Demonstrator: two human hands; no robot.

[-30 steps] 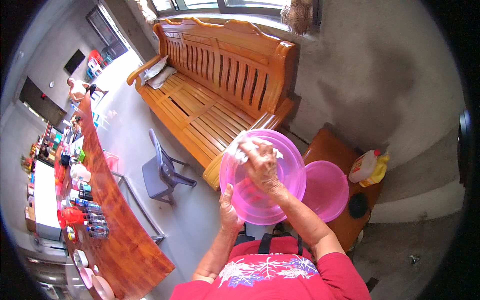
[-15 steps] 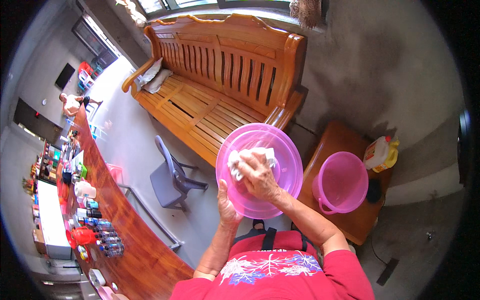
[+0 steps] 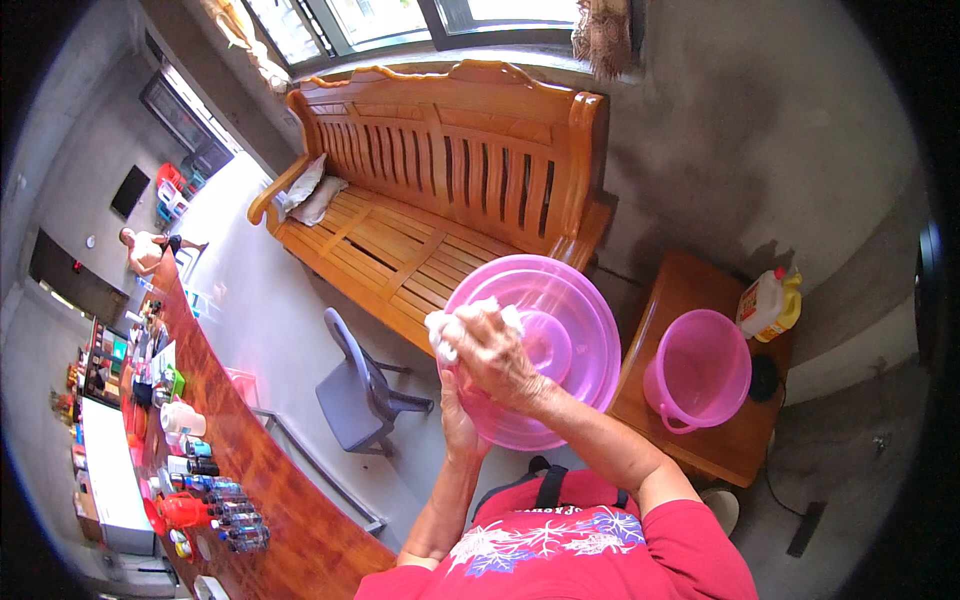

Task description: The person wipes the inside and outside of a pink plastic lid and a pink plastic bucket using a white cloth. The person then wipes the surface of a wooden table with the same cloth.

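A round, translucent pink plastic basin (image 3: 592,345) is held up in front of me, tilted so that its rings face me. My left hand (image 3: 460,418) grips its lower left edge; most of the fingers are hidden behind the basin. In my right hand (image 3: 492,358) is a bunched white cloth (image 3: 437,328), pressed at the basin's left rim. The fingers are closed over the cloth, just above the left thumb.
A wooden bench (image 3: 430,190) stands ahead, with a grey plastic chair (image 3: 350,400) nearer left. At right, a wooden side table (image 3: 640,385) bears a pink bucket (image 3: 700,370) and jugs (image 3: 765,305). A long red-brown counter (image 3: 270,490) holds several bottles; beyond sits a person (image 3: 145,248).
My right hand has slid the cloth from the basin's inside to its left rim. The basin sits slightly further right in view, still gripped by my left hand.
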